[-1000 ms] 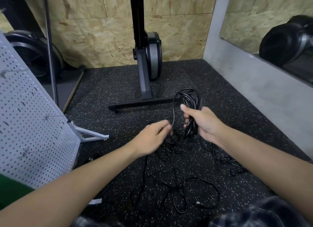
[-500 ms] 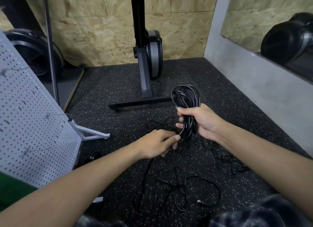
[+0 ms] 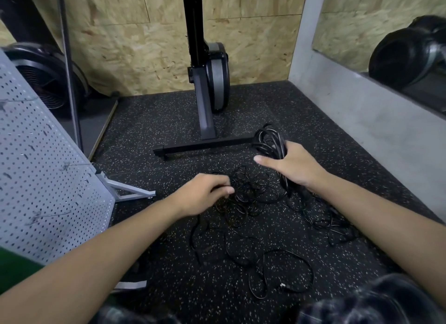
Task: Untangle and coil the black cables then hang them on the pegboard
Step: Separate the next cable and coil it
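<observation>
Only the head view to go on, so here's our read. Our right hand [image 3: 296, 169] has its fingers clamped around a half-done coil of black cable [image 3: 270, 140]. It's held about mid-floor, over the speckled rubber floor [image 3: 169, 130], right in front of the crossbar of the rower stand [image 3: 205, 145]. One digit pokes out straight to the left and the rest are wrapped on the bundle.

Our left hand [image 3: 200, 198] is at the left side of the tangle of thin black cables [image 3: 251, 193], which sprawls between the two hands and back toward the floor's near edge. Its fingers are curled in, but it's blurry and we honestly can't tell if a strand is pinched in there. A looser loop with a plug end [image 3: 287, 273] lies closer to us. The pegboard [image 3: 43, 178] leans along the left edge with wire hooks sticking out.

We reckon the step in hand is feeding the next length off the pile into the coil. What we'd do:
- Slide the left hand along one strand instead of yanking, since that pile looks knotted enough to drag along whole.
- Match each new loop to the ones already held.
- Roll the cable slightly so it lies flat.
- If it snags, stop and pick the crossing apart first.
- Keep the right grip firm or the loops will spill.
</observation>
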Motion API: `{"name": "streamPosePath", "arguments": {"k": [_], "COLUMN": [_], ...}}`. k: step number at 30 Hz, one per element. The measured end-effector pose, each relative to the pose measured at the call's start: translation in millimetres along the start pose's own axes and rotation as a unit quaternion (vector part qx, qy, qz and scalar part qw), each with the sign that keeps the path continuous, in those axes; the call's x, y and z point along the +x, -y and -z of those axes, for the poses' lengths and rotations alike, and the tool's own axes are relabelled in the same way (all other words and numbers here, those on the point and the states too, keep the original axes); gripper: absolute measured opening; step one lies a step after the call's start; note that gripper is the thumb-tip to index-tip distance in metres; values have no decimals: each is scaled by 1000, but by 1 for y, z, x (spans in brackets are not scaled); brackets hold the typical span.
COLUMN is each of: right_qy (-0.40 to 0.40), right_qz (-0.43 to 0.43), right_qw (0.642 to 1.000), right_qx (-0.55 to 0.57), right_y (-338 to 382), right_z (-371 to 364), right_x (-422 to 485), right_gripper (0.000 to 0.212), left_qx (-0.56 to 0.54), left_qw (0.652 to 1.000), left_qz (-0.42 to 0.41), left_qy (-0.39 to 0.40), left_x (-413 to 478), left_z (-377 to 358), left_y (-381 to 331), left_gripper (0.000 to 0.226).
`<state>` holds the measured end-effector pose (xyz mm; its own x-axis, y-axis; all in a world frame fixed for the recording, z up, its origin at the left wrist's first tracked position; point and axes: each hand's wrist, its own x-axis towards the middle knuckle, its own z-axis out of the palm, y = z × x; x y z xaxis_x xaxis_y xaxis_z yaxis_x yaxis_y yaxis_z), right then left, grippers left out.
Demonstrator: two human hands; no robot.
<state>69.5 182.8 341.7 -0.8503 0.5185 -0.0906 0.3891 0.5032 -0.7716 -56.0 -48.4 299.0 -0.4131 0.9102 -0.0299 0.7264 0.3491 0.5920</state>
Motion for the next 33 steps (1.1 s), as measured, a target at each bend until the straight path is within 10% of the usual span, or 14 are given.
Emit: {"name": "streamPosePath", "arguments": {"k": [11, 17, 24, 33], "right_qy": [194, 201, 245, 281], "right_qz": [77, -15, -16, -83], "right_qw": [978, 969, 962, 951], "right_qx": [9, -145, -118, 103], "right_y": [18, 17, 23, 16], "right_z": [-18, -34, -30, 0], "right_x": [-18, -14, -19, -15], "right_gripper": [48, 110, 19, 13], "left_qx": [3, -31, -47, -51], "left_qw": [971, 965, 973, 995], "left_qz": [-84, -101, -69, 90], "left_qy": [-222, -242, -215, -14], "left_x": [15, 10, 9, -5], "left_z": [8, 8, 9, 13], "left_y": [-21, -31, -35, 14], "left_gripper": [27, 42, 48, 52]}}
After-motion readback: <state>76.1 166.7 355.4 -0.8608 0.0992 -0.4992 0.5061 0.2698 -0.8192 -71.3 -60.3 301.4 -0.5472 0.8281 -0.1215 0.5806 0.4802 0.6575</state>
